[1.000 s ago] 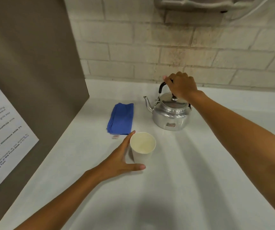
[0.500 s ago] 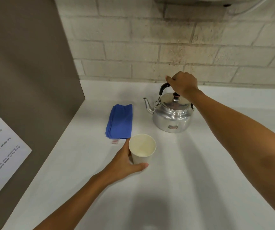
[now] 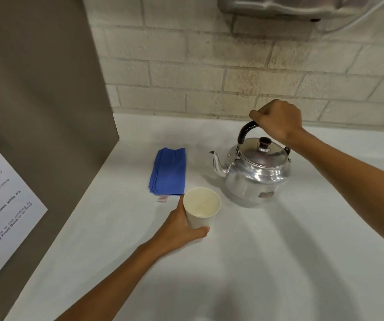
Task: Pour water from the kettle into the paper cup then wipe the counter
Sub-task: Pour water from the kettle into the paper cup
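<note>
White counter [image 3: 267, 262], smooth and matte, runs back to a painted block wall [image 3: 209, 72] with rough, stained mortar lines. On it the kettle [image 3: 257, 176] — squat polished metal, domed lid with a dark knob, curved spout aimed left — sits just behind and right of the paper cup [image 3: 201, 206]. The right hand [image 3: 277, 120] has its fingers curled tight round the black arched handle; the left hand [image 3: 181, 228] wraps thumb and fingers about the cup's thin wall, steadying it upright. This looks like the start of the pour: next the kettle must lift, shift left and tip so the spout clears the rim. A folded blue cloth [image 3: 168, 173] — soft, ribbed — lies beside the cup, ready for wiping
</note>
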A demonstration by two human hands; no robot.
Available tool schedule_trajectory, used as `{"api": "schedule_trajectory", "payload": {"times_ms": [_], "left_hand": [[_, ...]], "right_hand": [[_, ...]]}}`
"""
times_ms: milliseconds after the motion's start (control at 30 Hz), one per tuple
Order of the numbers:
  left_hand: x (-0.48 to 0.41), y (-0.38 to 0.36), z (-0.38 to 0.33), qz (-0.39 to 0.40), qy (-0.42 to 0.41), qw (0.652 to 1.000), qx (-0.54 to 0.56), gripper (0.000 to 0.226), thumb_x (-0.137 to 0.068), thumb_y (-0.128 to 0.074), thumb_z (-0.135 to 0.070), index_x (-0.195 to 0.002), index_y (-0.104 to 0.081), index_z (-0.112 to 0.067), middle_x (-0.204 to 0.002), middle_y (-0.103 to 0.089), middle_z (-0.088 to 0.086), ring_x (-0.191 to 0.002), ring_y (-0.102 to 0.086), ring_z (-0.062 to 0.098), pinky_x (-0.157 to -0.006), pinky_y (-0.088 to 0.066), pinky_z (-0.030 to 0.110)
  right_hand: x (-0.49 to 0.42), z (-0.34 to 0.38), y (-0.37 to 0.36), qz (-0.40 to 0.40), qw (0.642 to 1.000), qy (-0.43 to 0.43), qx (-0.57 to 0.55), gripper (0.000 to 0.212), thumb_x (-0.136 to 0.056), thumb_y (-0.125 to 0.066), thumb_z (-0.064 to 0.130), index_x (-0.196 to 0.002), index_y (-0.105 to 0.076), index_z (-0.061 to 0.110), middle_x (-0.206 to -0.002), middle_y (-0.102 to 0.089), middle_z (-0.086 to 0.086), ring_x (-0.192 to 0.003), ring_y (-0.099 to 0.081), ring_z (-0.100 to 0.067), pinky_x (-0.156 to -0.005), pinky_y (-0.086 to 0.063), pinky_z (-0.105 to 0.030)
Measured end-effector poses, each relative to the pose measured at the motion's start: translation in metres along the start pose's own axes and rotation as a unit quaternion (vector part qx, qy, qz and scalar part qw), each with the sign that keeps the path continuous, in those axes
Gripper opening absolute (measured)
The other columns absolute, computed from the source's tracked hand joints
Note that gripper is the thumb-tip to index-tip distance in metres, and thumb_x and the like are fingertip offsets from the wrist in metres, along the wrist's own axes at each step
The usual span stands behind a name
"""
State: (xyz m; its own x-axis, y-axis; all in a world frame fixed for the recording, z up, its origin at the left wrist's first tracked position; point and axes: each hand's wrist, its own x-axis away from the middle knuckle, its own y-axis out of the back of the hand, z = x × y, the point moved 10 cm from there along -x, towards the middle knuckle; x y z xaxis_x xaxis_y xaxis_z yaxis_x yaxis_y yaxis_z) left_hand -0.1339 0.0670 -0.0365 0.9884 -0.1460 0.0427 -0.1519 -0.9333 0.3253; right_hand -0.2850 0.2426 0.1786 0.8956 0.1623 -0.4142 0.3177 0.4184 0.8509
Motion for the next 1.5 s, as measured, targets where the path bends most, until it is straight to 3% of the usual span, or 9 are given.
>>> {"api": "schedule_trajectory", "payload": {"times_ms": [133, 300, 500, 600, 833, 1033, 1267, 1500], "left_hand": [[0.000, 0.000, 0.000, -0.009, -0.002, 1.000, 0.001, 0.082, -0.062, -0.073, -0.032, -0.129, -0.026, -0.029, -0.120, -0.047, -0.008, -0.110, -0.047, 0.009, -0.081, -0.040, 0.010], [0.001, -0.001, -0.002, -0.014, -0.006, 1.000, 0.001, 0.075, -0.070, -0.076, -0.019, -0.122, -0.024, -0.035, -0.115, -0.045, -0.013, -0.102, -0.049, 0.001, -0.074, -0.043, 0.003], [0.003, 0.000, -0.007, -0.026, -0.013, 1.000, 0.008, 0.075, -0.071, -0.075, -0.014, -0.122, -0.024, -0.033, -0.113, -0.044, -0.015, -0.102, -0.048, 0.003, -0.074, -0.040, -0.003], [0.003, -0.003, -0.008, -0.025, -0.016, 0.999, 0.019, 0.075, -0.071, -0.075, -0.014, -0.123, -0.024, -0.033, -0.112, -0.043, -0.020, -0.101, -0.047, -0.003, -0.074, -0.038, -0.005], [0.003, -0.002, -0.006, -0.036, -0.020, 0.999, 0.021, 0.074, -0.071, -0.075, -0.018, -0.121, -0.025, -0.038, -0.110, -0.042, -0.029, -0.102, -0.048, -0.003, -0.074, -0.038, -0.005], [0.002, -0.001, -0.005, -0.041, -0.019, 0.999, 0.018, 0.074, -0.070, -0.075, -0.019, -0.121, -0.025, -0.037, -0.117, -0.045, -0.014, -0.106, -0.047, 0.005, -0.074, -0.041, -0.001], [0.002, -0.002, -0.005, -0.042, -0.017, 0.999, 0.024, 0.074, -0.071, -0.075, -0.016, -0.123, -0.025, -0.032, -0.120, -0.043, -0.008, -0.112, -0.044, 0.010, -0.088, -0.037, 0.021], [-0.001, -0.004, -0.001, -0.040, -0.020, 0.999, 0.021, 0.074, -0.070, -0.076, -0.019, -0.122, -0.025, -0.033, -0.120, -0.044, -0.007, -0.112, -0.044, 0.011, -0.084, -0.038, 0.015]], "right_hand": [[0.016, 0.020, 0.017, 0.006, 0.998, 0.056, 0.038, 0.045, -0.082, -0.051, 0.027, -0.043, -0.033, 0.012, -0.042, -0.029, -0.003, -0.044, -0.027, -0.019, -0.048, -0.025, -0.028], [0.033, 0.041, 0.033, -0.002, 0.992, 0.112, 0.053, 0.042, -0.079, -0.054, 0.021, -0.043, -0.040, 0.008, -0.040, -0.031, -0.006, -0.045, -0.028, -0.021, -0.047, -0.025, -0.025], [0.053, 0.077, 0.041, -0.026, 0.967, 0.217, 0.129, 0.040, -0.073, -0.045, 0.025, -0.043, -0.022, 0.013, -0.037, -0.018, -0.001, -0.039, -0.018, -0.018, -0.044, -0.022, -0.023], [0.060, 0.090, 0.042, -0.030, 0.959, 0.245, 0.140, 0.038, -0.073, -0.044, 0.025, -0.041, -0.026, 0.012, -0.036, -0.021, -0.002, -0.036, -0.019, -0.017, -0.043, -0.027, -0.024], [0.071, 0.115, 0.043, -0.030, 0.942, 0.282, 0.181, 0.035, -0.070, -0.045, 0.025, -0.043, -0.026, 0.011, -0.037, -0.010, 0.000, -0.036, -0.007, -0.014, -0.044, -0.015, -0.019], [0.075, 0.128, 0.046, -0.030, 0.932, 0.306, 0.192, 0.037, -0.068, -0.048, 0.021, -0.040, -0.026, 0.012, -0.036, -0.005, 0.005, -0.037, -0.002, -0.013, -0.047, -0.010, -0.016], [0.076, 0.135, 0.043, -0.016, 0.923, 0.324, 0.208, 0.045, -0.071, -0.056, 0.014, -0.040, -0.024, 0.014, -0.037, -0.005, 0.008, -0.037, -0.002, -0.010, -0.047, -0.011, -0.015], [0.078, 0.142, 0.042, -0.001, 0.915, 0.330, 0.234, 0.045, -0.072, -0.057, 0.013, -0.041, -0.024, 0.013, -0.036, -0.009, 0.005, -0.037, -0.006, -0.012, -0.047, -0.010, -0.017]]}}
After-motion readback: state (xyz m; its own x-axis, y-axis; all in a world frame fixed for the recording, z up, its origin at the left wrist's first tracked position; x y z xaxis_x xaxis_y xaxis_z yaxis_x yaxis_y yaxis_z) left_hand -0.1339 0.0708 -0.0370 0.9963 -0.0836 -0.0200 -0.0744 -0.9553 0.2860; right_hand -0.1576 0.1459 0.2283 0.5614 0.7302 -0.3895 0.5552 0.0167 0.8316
